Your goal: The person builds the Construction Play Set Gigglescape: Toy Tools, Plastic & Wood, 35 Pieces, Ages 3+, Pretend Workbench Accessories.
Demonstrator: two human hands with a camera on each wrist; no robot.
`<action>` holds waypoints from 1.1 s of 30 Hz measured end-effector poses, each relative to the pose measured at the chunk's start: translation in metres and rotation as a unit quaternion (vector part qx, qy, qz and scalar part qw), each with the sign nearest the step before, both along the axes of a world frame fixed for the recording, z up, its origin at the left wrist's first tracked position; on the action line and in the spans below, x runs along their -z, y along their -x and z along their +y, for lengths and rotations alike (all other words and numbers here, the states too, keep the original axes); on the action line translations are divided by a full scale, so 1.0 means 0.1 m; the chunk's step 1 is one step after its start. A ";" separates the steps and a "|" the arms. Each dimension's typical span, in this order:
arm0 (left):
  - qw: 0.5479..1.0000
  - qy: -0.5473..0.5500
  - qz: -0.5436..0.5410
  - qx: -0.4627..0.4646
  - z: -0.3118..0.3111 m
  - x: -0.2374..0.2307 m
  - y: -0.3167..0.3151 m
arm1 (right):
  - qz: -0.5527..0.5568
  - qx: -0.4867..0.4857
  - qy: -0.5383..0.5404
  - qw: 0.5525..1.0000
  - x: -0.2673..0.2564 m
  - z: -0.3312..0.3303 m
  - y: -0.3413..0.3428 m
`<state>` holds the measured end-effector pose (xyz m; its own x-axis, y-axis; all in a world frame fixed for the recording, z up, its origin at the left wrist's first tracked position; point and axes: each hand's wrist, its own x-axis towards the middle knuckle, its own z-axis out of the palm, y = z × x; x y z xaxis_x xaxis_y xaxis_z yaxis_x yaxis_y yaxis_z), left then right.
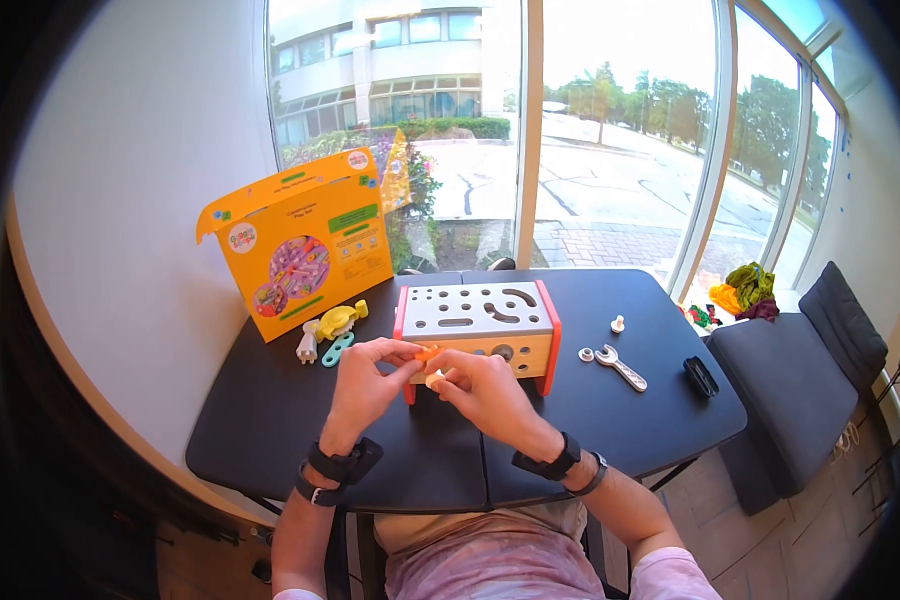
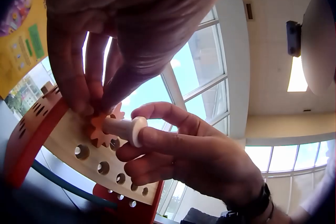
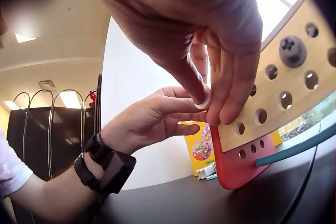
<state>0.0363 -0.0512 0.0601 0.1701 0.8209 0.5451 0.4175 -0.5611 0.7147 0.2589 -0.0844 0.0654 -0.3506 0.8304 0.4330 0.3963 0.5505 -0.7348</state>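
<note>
A toy workbench [image 1: 525, 322] with a grey holed top, a wooden front and red ends stands on the table. At the left of its front, my left hand [image 1: 363, 382] pinches an orange toothed gear [image 2: 98, 129] flat against the wood. My right hand [image 1: 497, 392] holds a cream toy bolt [image 2: 127, 129] by its head between thumb and fingers, its shaft meeting the middle of the gear. The hole behind the gear is hidden. A grey cross-slotted screw [image 3: 292, 51] sits in the same wooden panel, to the right of my fingers.
On the right of the table [image 1: 580, 440] lie a white toy wrench [image 1: 625, 371], a small nut [image 1: 585, 354], a bolt [image 1: 618, 324] and a black case [image 1: 701, 377]. An orange box [image 1: 345, 270], yellow toy piece [image 1: 338, 320], white piece [image 1: 308, 343] and teal strip [image 1: 339, 350] are at left.
</note>
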 end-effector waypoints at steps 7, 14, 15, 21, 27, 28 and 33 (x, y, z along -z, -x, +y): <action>0.999 -0.007 0.037 -0.032 -0.01 0.01 0.01 | -0.046 0.066 -0.010 0.997 0.05 0.08 0.06; 0.989 -0.099 0.090 -0.070 -0.01 -0.06 0.04 | -0.201 0.215 -0.256 0.921 -0.08 0.02 0.00; 0.981 -0.138 0.125 -0.064 0.04 -0.03 0.06 | -0.213 0.216 -0.266 0.915 -0.04 0.06 -0.03; 0.996 -0.066 0.064 0.024 0.08 0.09 0.03 | -0.226 0.193 -0.242 0.924 0.10 0.27 -0.13; 0.995 -0.048 0.077 0.040 0.05 0.06 0.06 | -0.220 0.196 -0.231 0.927 0.07 0.27 -0.11; 0.995 -0.047 0.075 0.039 0.04 0.05 0.05 | -0.218 0.197 -0.232 0.927 0.08 0.28 -0.11; 0.997 -0.030 0.068 0.038 0.02 0.05 0.03 | -0.210 0.200 -0.231 0.929 0.08 0.26 -0.09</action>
